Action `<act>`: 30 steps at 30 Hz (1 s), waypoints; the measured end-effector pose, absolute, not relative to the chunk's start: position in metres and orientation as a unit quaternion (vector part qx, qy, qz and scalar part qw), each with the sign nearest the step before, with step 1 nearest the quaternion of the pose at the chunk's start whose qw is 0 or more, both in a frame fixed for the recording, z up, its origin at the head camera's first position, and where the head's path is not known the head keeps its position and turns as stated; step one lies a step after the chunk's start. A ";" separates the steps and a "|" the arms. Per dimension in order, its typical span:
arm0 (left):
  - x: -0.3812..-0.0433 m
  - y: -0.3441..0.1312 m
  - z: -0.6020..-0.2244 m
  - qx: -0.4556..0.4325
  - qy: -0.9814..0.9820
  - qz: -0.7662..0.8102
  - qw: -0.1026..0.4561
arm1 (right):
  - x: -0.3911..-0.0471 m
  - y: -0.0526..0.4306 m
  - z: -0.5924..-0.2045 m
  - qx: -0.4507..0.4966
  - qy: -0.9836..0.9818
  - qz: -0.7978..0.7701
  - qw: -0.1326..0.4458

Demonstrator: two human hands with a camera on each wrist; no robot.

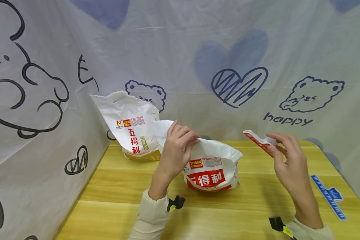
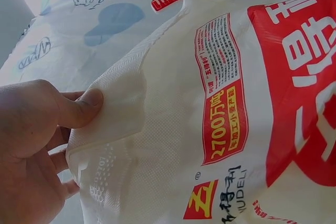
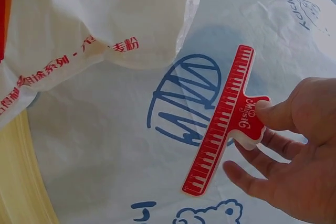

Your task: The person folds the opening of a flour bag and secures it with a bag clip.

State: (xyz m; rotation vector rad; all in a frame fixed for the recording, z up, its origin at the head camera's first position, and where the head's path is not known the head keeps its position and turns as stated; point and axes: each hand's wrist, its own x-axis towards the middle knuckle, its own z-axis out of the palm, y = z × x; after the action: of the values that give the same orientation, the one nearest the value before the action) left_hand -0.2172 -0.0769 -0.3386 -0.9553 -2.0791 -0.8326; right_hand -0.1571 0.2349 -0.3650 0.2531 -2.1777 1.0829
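My left hand [image 1: 177, 150] pinches the folded top edge of a white flour bag [image 1: 211, 176] with a red label, which stands on the table. In the left wrist view the thumb lies on the folded flap of this bag [image 2: 173, 108], with fingers behind it. Right of the bag, my right hand [image 1: 291, 163] holds a red clip [image 1: 258, 142] in the air by its handle. The right wrist view shows the clip [image 3: 220, 124] with a piano-key pattern, its handle between thumb and fingers. The clip and the bag are apart.
A second white flour bag [image 1: 132, 130] with a gold base stands at the back left, its top upright. A blue clip [image 1: 329, 197] with the same key pattern lies at the table's right. Printed cloth [image 1: 174, 60] hangs behind and left of the wooden table [image 1: 117, 213].
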 end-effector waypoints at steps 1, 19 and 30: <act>-0.217 -0.077 -0.339 -0.368 -0.801 -0.321 0.346 | -0.157 0.234 -0.364 0.099 -0.838 0.414 0.343; -0.218 -0.077 -0.339 -0.367 -0.797 -0.325 0.353 | -0.161 0.229 -0.352 0.118 -0.840 0.399 0.350; -0.218 -0.076 -0.340 -0.365 -0.795 -0.330 0.355 | -0.162 0.223 -0.342 0.118 -0.843 0.408 0.331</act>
State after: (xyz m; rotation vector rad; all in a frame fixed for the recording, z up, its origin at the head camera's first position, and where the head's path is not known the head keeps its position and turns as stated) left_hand -0.2184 -0.0764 -0.3397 -0.9442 -2.0531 -0.8527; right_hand -0.1623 0.2234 -0.3416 0.3077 -2.2029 1.0664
